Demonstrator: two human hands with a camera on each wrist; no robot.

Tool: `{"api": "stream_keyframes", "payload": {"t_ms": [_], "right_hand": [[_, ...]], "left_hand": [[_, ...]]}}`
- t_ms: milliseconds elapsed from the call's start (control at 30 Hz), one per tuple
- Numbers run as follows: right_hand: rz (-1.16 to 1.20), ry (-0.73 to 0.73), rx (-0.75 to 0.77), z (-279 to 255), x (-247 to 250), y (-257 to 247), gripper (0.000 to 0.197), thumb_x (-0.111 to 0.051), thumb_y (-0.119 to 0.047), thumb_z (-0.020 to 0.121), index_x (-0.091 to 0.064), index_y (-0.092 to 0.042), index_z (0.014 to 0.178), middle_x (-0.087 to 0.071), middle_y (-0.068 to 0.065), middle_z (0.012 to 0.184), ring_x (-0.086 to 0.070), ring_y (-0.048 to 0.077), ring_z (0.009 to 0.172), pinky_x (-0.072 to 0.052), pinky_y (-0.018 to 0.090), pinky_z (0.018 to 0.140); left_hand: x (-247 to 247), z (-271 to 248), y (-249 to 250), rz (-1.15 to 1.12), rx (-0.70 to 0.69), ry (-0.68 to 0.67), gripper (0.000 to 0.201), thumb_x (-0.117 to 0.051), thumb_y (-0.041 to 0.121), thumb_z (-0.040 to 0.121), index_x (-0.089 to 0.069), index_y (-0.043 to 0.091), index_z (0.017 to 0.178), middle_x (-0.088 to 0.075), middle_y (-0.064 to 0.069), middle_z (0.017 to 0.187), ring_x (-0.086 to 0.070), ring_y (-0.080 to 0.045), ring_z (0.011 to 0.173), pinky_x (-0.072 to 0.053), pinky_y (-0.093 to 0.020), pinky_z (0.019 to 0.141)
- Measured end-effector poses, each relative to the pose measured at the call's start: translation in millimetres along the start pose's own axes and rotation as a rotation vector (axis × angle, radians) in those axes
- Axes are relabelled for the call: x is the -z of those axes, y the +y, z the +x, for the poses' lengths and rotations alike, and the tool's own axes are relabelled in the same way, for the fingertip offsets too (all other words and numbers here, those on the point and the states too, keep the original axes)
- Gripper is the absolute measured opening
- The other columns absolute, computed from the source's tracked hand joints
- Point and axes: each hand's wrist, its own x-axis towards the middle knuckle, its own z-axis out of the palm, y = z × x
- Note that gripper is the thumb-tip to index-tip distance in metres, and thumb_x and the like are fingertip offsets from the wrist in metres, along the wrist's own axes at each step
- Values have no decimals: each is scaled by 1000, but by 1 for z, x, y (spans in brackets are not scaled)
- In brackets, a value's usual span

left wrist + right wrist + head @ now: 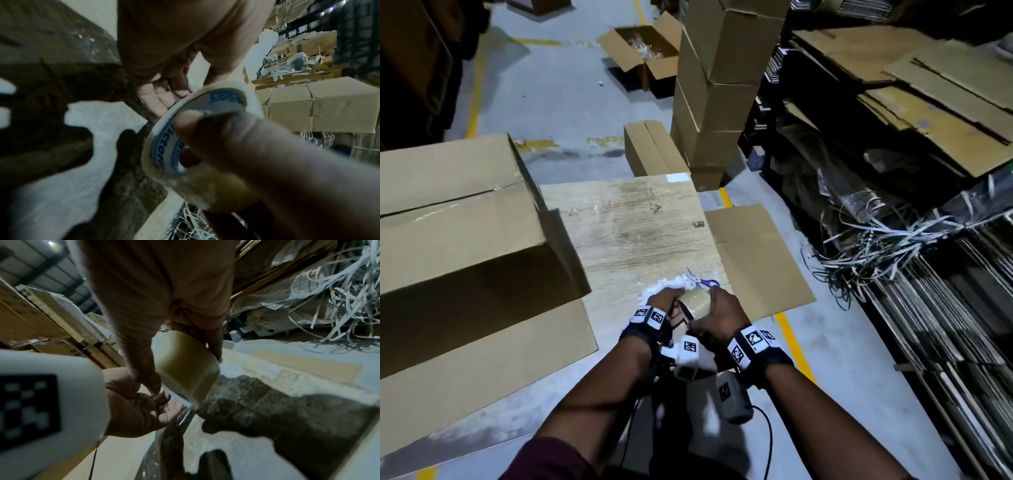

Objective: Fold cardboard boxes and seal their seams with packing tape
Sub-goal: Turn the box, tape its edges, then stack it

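— Now, where is the tape?
— The roll of tape point(694, 304) is held above the near edge of the bench point(626, 219), at about 6 o'clock of the head view, between both hands.
— State of each hand?
— The right hand point(717, 313) grips the roll around its outside, thumb and fingers curled on it. The left hand point(666, 303) touches the roll's side; its fingers point(153, 99) are slightly bent at the rim, and whether they pinch a tape end I cannot tell.
— The box?
— One folded cardboard box point(458, 219) lies on the bench at 9 o'clock, its top seam taped.
— Anything else?
— Scissors point(702, 281) lie on the bench just beyond the hands, at 12 o'clock of the roll. A flat cardboard sheet point(756, 260) lies on the floor at 3 o'clock.
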Motion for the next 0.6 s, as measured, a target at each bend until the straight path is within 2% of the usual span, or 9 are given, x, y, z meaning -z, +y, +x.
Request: {"api": "stream_keyframes", "payload": {"t_ms": [67, 133, 167, 200, 300, 333, 433, 533, 600], "right_hand": [[27, 12, 76, -4, 13, 2, 63, -90, -30, 59, -59, -17, 113, -70, 1, 104, -67, 19, 90, -58, 33, 77], [98, 4, 128, -3, 29, -1, 61, -95, -31, 57, -59, -18, 104, -69, -1, 98, -65, 17, 85, -54, 29, 71], [145, -6, 155, -3, 38, -7, 59, -97, -32, 57, -58, -18, 99, -68, -2, 94, -63, 16, 81, -52, 26, 66], [195, -24, 190, -2, 46, -14, 59, -98, -34, 57, -59, -17, 97, -68, -1, 92, -63, 17, 80, -53, 26, 65], [333, -76, 279, 2, 60, -34, 68, -98, -44, 56, -65, -13, 106, -73, 8, 98, -71, 27, 90, -60, 42, 75], [389, -101, 309, 1, 62, -42, 63, -97, -38, 62, -66, -11, 110, -75, 7, 99, -72, 25, 89, -61, 40, 73], [555, -162, 395, -6, 65, -72, 42, -85, -18, 83, -66, -5, 117, -75, 4, 98, -71, 15, 86, -55, 27, 74], [634, -109, 490, -13, 64, -113, 30, -74, -19, 94, -66, -1, 116, -75, 8, 99, -71, 15, 87, -56, 30, 79], [680, -69, 540, -16, 64, -149, 21, -70, -22, 97, -67, -2, 101, -75, 7, 91, -67, 12, 81, -54, 31, 78]], "left_hand": [[-1, 9, 10, -36, -52, -1, 27, -77, 29, 82, -75, 6, 95, -72, -8, 79, -69, -23, 71, -61, -33, 66], [-1, 3, 31, 5, -128, 5, 35, -77, 31, 82, -75, 2, 103, -76, -13, 96, -72, -29, 83, -59, -41, 85], [-2, -11, 46, 32, -182, 13, 30, -73, 29, 87, -73, 2, 101, -76, -16, 102, -72, -29, 83, -59, -42, 84], [-2, -26, 61, 48, -250, 25, 23, -69, 25, 91, -71, 3, 99, -75, -17, 103, -70, -29, 79, -59, -40, 75], [6, -77, 102, 96, -445, 58, 5, -66, 12, 95, -65, 8, 91, -74, -15, 87, -66, -28, 70, -54, -29, 53], [10, -91, 115, 117, -512, 55, 6, -68, 9, 94, -65, 9, 88, -73, -13, 82, -65, -27, 66, -53, -26, 50], [27, -129, 157, 263, -681, 95, 10, -74, 10, 89, -68, 8, 81, -72, -6, 68, -63, -15, 53, -53, -23, 53], [47, -157, 204, 458, -879, 193, 16, -80, 15, 84, -73, 10, 71, -73, -10, 69, -64, -16, 56, -57, -27, 63], [64, -171, 234, 532, -965, 276, 18, -81, 18, 83, -75, 12, 67, -73, -10, 69, -64, -16, 57, -57, -26, 64]]}}
